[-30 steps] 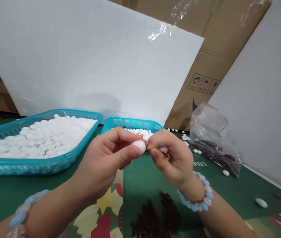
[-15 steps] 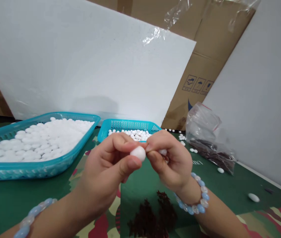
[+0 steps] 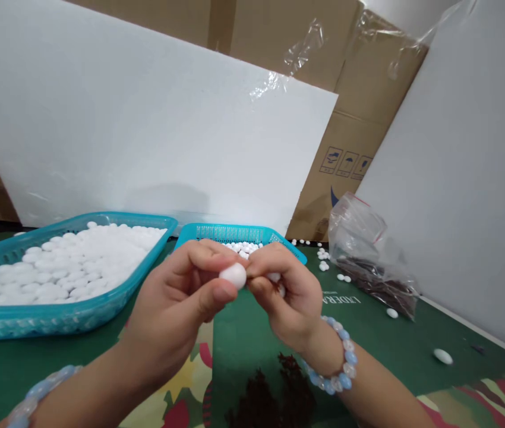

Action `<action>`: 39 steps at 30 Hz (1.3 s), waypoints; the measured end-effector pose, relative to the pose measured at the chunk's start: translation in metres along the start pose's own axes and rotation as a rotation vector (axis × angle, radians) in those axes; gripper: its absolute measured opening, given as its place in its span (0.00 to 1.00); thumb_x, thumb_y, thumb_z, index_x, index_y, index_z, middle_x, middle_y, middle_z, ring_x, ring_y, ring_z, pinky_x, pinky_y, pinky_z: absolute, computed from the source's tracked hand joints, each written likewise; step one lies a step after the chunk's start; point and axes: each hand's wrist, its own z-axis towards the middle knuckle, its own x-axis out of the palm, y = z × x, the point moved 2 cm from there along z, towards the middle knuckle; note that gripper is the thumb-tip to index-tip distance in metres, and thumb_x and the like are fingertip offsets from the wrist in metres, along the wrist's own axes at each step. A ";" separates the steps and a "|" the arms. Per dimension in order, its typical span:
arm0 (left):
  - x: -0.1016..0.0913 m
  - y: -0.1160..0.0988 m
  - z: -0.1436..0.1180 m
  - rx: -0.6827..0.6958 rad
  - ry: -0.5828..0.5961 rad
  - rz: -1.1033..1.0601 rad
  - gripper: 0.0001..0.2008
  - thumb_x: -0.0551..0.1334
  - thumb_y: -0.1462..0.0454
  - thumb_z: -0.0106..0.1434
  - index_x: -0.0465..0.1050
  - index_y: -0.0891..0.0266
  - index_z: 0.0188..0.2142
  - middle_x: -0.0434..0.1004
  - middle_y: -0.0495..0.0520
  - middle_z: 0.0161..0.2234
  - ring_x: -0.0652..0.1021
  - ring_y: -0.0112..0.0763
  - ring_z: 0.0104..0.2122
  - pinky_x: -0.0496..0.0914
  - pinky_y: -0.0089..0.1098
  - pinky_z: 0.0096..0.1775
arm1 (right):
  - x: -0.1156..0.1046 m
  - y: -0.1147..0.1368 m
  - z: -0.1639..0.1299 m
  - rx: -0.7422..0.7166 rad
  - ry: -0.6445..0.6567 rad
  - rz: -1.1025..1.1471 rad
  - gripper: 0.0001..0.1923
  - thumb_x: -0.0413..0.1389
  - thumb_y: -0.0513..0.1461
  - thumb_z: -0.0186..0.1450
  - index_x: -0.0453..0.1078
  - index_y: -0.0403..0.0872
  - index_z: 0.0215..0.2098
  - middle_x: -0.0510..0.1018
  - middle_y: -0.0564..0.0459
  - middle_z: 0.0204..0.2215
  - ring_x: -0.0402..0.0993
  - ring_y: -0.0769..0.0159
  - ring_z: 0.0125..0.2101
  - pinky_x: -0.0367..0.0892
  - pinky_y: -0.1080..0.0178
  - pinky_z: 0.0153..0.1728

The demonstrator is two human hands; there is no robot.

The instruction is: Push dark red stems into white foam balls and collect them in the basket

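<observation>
My left hand (image 3: 174,303) pinches a smooth white egg-shaped ball (image 3: 233,276) between thumb and fingers. Touching the ball's right side are the fingertips of my right hand (image 3: 294,291), closed on something thin and brownish that they mostly hide. More white balls (image 3: 274,277) show inside the curled fingers of that same hand. Below the hands, a heap of dark reddish-brown pieces (image 3: 259,398) lies on the green surface. Both wrists wear blue and clear beads.
A large blue-green basket (image 3: 101,305) of white balls stands at left, a smaller basket (image 3: 290,248) behind my hands. At right sits a clear bag (image 3: 375,279) with brown contents. Loose white balls (image 3: 442,356) dot the green mat (image 3: 368,345). Cardboard (image 3: 274,35) and a white board (image 3: 154,119) rise behind.
Both hands sit slightly further left in the picture, with the same hold on the ball. The background has shifted a little left and down as the view tilted.
</observation>
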 end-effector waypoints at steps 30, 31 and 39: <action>-0.007 0.007 0.009 -0.079 -0.118 0.167 0.02 0.60 0.66 0.41 0.67 0.59 0.16 0.56 0.43 0.15 0.58 0.14 0.12 0.52 0.17 0.12 | 0.003 -0.013 -0.002 0.361 0.077 0.186 0.04 0.47 0.32 0.51 0.55 0.46 0.22 0.55 0.61 0.14 0.50 0.79 0.14 0.49 0.74 0.14; -0.009 0.007 0.011 -0.090 -0.164 0.182 0.02 0.60 0.66 0.40 0.67 0.58 0.17 0.57 0.43 0.14 0.57 0.14 0.12 0.52 0.17 0.12 | 0.005 -0.017 -0.002 0.441 0.083 0.319 0.03 0.47 0.33 0.51 0.55 0.47 0.24 0.55 0.62 0.13 0.49 0.80 0.13 0.48 0.75 0.13; -0.015 0.010 0.017 -0.099 -0.236 0.545 0.07 0.60 0.64 0.41 0.67 0.59 0.24 0.61 0.43 0.13 0.58 0.15 0.11 0.52 0.18 0.11 | 0.015 -0.053 -0.017 1.239 -0.280 0.886 0.12 0.54 0.45 0.45 0.60 0.44 0.19 0.59 0.62 0.12 0.54 0.83 0.09 0.45 0.77 0.08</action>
